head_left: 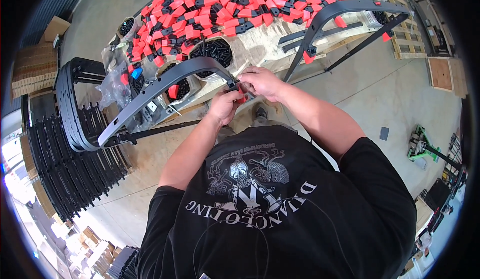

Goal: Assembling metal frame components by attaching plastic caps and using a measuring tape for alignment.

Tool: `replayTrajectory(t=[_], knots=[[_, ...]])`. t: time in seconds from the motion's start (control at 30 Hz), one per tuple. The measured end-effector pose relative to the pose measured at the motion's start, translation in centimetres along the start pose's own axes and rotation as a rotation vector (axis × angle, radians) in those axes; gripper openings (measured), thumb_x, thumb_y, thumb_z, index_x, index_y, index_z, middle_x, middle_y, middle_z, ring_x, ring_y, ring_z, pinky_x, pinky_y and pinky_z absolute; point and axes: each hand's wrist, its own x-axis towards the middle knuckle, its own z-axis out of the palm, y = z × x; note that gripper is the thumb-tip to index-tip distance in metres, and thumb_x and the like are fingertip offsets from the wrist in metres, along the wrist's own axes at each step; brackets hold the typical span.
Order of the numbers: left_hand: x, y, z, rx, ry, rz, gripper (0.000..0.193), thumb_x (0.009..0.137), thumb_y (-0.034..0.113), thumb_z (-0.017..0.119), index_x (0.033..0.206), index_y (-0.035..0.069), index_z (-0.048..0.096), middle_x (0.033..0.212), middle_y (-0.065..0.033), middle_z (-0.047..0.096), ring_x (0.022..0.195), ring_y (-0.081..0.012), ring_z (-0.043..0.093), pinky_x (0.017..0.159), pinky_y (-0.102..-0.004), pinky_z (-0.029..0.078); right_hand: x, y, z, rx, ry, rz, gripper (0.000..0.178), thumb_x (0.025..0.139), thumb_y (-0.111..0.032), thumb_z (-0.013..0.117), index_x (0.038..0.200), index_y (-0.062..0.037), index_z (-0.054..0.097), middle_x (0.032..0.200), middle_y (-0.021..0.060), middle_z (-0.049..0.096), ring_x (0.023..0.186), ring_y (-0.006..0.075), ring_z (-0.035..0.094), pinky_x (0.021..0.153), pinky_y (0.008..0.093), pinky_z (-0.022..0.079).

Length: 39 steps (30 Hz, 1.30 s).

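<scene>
A curved black frame (148, 90) leans along the near left side of the bench, one end reaching in front of me. At that end my left hand (223, 107) is closed round a red-and-black plastic piece (242, 94). My right hand (261, 83) is pinched close beside the same joint, just to its right. Whatever lies between the right fingertips is too small and covered to name. A second curved black frame (336, 12) rests on the bench's right part, with similar red pieces on it.
Red-and-black plastic pieces (200, 6) are heaped across the bench (252, 49). Tubs of black bolts (212, 53) stand at its near edge. Black frames (75, 159) are stacked at left. A wooden pallet (407, 41) and a green-framed machine (421, 143) are at right.
</scene>
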Motion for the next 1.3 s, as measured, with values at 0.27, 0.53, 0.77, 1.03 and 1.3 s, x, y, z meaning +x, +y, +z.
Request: replayTrajectory(t=[0.27,0.53,0.77,1.03,1.3], knots=[[-1.4,0.1,0.5,0.159,0.054,-0.136,0.03,0.095,0.008,0.057,0.123,-0.004,0.054,0.111,-0.0147,0.064,0.099,-0.0254,0.068,0.09,-0.0367,0.058,1.3,0.1,-1.1,0.158,-0.095,0.108,0.02,0.1,-0.028,0.065,0.095,-0.0093,0.059,0.075,-0.0022,0.05,0.058,0.0089,0.042,0.048,0.0247,0.028],[-2.9,1.9,1.1,0.294,-0.007,-0.203,0.032,0.1,0.023,0.061,0.123,0.001,0.055,0.101,-0.0116,0.067,0.077,-0.0202,0.069,0.065,-0.0316,0.056,0.6,0.3,-0.3,0.181,-0.066,0.136,0.023,0.1,-0.03,0.065,0.092,-0.0095,0.057,0.073,-0.0015,0.049,0.059,0.0092,0.044,0.047,0.0246,0.029],[-1.7,0.2,0.2,0.252,0.066,-0.096,0.031,0.098,0.022,0.065,0.121,0.003,0.057,0.099,-0.0086,0.067,0.075,-0.0163,0.067,0.064,-0.0289,0.055,0.2,0.3,-0.1,0.146,-0.024,0.104,0.021,0.102,-0.029,0.062,0.093,-0.0103,0.058,0.073,-0.003,0.05,0.06,0.0074,0.044,0.047,0.0229,0.029],[-1.8,0.6,0.3,0.304,0.057,-0.092,0.029,0.097,0.023,0.067,0.116,0.001,0.062,0.1,-0.0074,0.067,0.075,-0.0149,0.066,0.068,-0.029,0.056,0.9,0.3,-0.8,0.082,-0.12,0.193,0.027,0.103,-0.032,0.06,0.091,-0.0078,0.058,0.073,-0.0024,0.049,0.057,0.0075,0.041,0.046,0.0234,0.028],[-2.4,1.1,0.3,0.335,0.047,-0.117,0.034,0.098,0.027,0.067,0.12,0.002,0.062,0.099,-0.0072,0.067,0.076,-0.0145,0.068,0.067,-0.0276,0.056,1.1,0.2,1.5,-0.114,0.003,0.095,0.033,0.105,-0.039,0.055,0.09,-0.0101,0.059,0.065,-0.0044,0.042,0.054,0.0078,0.036,0.049,0.027,0.028]])
